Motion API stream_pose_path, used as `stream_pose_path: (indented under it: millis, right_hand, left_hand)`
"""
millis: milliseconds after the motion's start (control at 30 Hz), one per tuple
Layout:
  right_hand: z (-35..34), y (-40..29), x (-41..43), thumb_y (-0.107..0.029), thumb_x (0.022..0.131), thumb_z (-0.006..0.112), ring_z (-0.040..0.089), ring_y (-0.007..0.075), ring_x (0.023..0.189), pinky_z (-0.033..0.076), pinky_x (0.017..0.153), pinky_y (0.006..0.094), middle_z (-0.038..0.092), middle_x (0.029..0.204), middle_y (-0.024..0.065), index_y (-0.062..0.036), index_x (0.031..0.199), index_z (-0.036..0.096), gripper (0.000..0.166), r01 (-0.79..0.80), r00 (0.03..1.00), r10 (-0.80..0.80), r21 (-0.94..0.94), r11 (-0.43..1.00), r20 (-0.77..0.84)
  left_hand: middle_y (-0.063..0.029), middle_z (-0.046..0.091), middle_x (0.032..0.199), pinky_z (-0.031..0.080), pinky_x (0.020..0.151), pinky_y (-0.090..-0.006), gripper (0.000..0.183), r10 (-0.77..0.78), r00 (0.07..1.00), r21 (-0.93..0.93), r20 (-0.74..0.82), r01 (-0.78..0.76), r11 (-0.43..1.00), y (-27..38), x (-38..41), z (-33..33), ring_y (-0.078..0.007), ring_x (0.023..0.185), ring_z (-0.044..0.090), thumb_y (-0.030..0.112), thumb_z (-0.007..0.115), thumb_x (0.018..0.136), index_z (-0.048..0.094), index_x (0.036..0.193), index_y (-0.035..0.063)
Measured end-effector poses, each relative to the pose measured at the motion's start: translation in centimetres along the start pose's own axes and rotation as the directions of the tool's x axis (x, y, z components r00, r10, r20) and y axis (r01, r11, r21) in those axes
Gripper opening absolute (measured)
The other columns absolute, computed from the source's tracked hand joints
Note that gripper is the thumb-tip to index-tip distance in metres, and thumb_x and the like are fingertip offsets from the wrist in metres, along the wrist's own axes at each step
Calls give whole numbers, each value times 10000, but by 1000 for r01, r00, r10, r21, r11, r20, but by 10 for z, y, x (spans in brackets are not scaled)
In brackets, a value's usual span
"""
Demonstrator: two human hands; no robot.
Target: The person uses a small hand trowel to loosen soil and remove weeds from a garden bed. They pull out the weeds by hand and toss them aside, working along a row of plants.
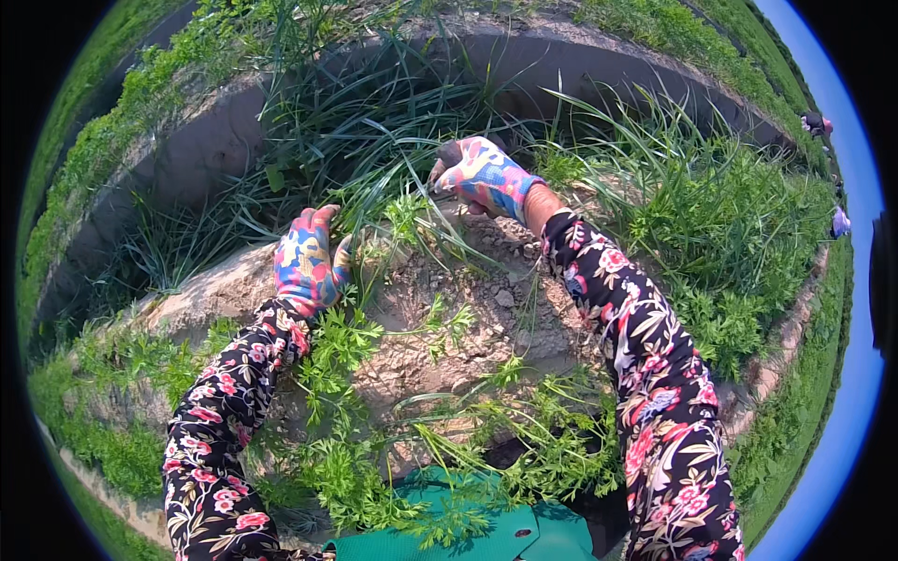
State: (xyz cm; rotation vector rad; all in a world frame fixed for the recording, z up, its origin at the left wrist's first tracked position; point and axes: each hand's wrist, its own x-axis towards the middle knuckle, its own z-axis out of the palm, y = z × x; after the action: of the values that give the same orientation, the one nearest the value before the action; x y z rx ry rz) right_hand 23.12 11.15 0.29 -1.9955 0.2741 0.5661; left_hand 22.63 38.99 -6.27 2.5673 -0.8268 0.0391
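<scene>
My left hand (311, 259), in a multicoloured patterned glove, lies at the ridge's edge with its fingers apart, beside leafy green plants (344, 343). To its right, my right hand (484, 175) wears a matching glove with dark, soiled fingertips. Its fingers are curled near long grass blades (379, 154); whether they grip any blades is hidden. Below the hands, crumbly bare soil (449, 308) shows between feathery-leaved plants. Floral sleeves cover both forearms.
A furrow with a steep soil wall (203, 154) curves beyond the hands, thick with long grass. Denser plants (736, 210) grow at the right. Green material (484, 526) lies close to me at the bottom. Small, unclear figures stand at the far right edge.
</scene>
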Motion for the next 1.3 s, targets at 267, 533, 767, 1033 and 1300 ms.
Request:
stream_pose_path:
  millis: [267,533,767,1033,1300]
  right_hand:
    - [-6,15,-58,-154,712,630,629,219,744,493,678,308,654,798,120,-23,919,618,245,172,945,-237,-274,946,-225]
    - [-156,60,-154,-133,724,632,483,114,417,400,375,265,548,629,26,-31,823,602,146,-259,784,127,-134,957,-607]
    - [-215,70,-136,-149,724,619,514,137,430,414,383,293,516,586,32,-30,791,574,143,-404,739,131,-279,871,-661]
    - [-253,26,-106,-133,702,633,423,100,391,321,328,253,466,563,-8,-55,753,555,122,-442,870,199,-535,720,-452]
    - [-251,93,-18,-137,758,565,555,221,459,419,403,345,560,610,100,-30,782,576,110,-585,785,341,-438,682,-517]
  left_hand:
    - [-150,526,1022,440,803,-401,459,16,998,3,-62,-16,1000,-9,-4,0,-342,960,532,396,470,873,470,1187,61]
    - [-143,513,1032,420,799,-428,420,-24,999,-10,-28,24,1000,-4,-4,-5,-341,969,508,337,511,855,466,1183,79]
    - [-147,515,1019,421,796,-425,389,5,999,-36,-48,-7,999,-2,-2,-4,-347,949,511,260,528,833,472,1168,71]
    - [-148,514,1034,423,810,-413,409,-4,1000,-44,-1,4,999,3,-2,-9,-345,968,502,287,492,851,455,1187,57]
    - [-152,532,1020,455,784,-366,480,2,1000,-47,-26,-3,999,-2,-2,-5,-312,922,561,416,427,909,480,1177,21]
